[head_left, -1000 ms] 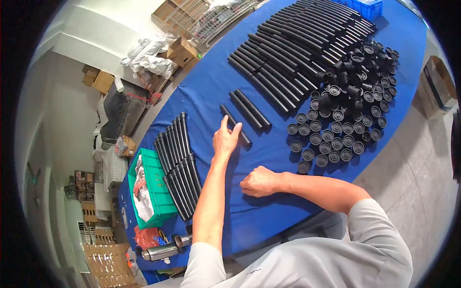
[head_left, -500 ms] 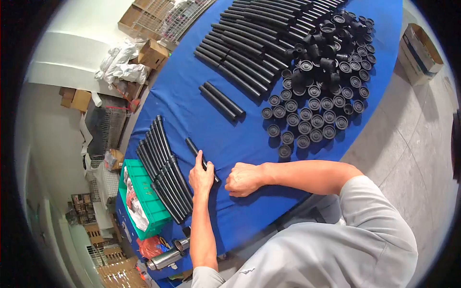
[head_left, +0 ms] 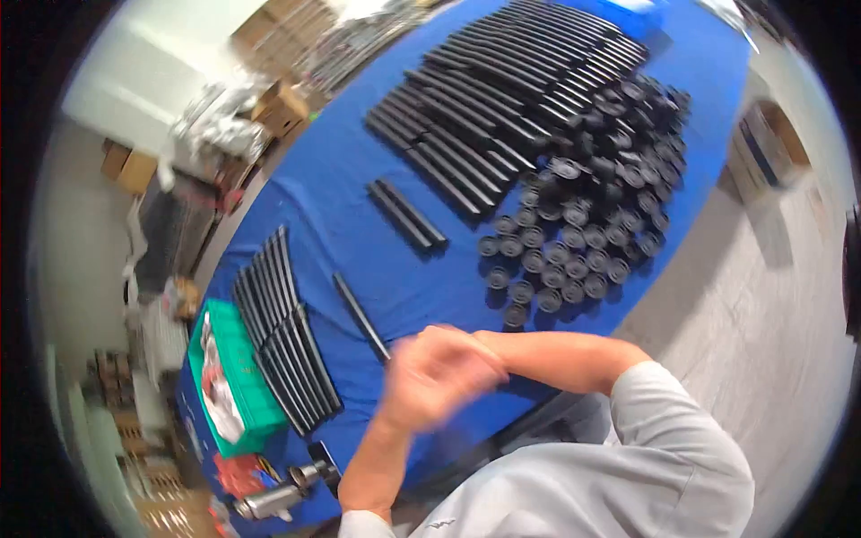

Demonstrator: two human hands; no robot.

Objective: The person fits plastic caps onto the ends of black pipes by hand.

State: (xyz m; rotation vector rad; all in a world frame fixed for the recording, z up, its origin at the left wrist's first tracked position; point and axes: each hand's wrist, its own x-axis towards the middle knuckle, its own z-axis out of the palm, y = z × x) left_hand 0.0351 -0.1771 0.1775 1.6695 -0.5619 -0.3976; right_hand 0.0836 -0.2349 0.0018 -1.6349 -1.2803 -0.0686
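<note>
My left hand [head_left: 432,381] is smeared by motion and lies over the front of my right hand [head_left: 466,342], near the table's front edge. The fingers of my right hand are hidden behind it. Just left of both hands, a single black tube [head_left: 360,316] lies on the blue cloth [head_left: 323,206], its lower end close to my left hand. Two black tubes [head_left: 406,217] lie side by side farther back. A fanned stack of black tubes [head_left: 285,332] is at the left. Many round black caps [head_left: 574,264] are heaped at the right.
Rows of black tubes [head_left: 489,81] cover the table's far part. A green crate [head_left: 240,377] stands at the left edge, with metal cylinders [head_left: 269,500] below it. Behind the rows is a blue container [head_left: 628,16]. A cardboard box [head_left: 767,148] stands on the floor at the right.
My left hand has let go of the single tube and moved right, over my right hand. The tube still lies on the cloth. The camera view has shifted and tilted.
</note>
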